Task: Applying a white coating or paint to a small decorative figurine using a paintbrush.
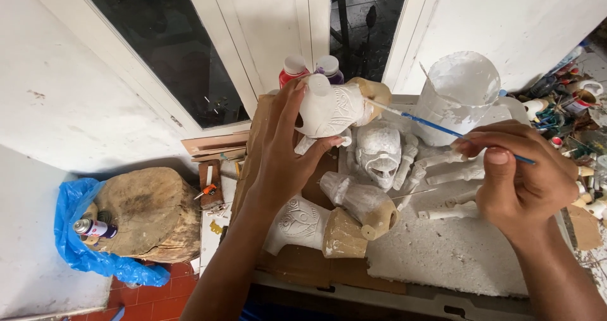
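Note:
My left hand (283, 150) grips a carved wooden figure (334, 108) coated in white, lifted above the work board. Its bare wooden end points right. My right hand (520, 177) pinches a thin blue-handled paintbrush (436, 127), and the brush tip touches the figure's unpainted end. Below the hands lie a white skull-faced carving (379, 153) with thin limbs and two more half-whitened carved pieces, one (365, 202) beside the other (313, 227).
A white-crusted paint tub (458, 93) stands behind the brush. Two paint bottles (310, 68) sit by the window. The white board (455, 251) rests on cardboard. A wood stump (148, 213) on blue plastic with a spray can (93, 228) is at left. Cluttered paint supplies (569, 106) fill the right.

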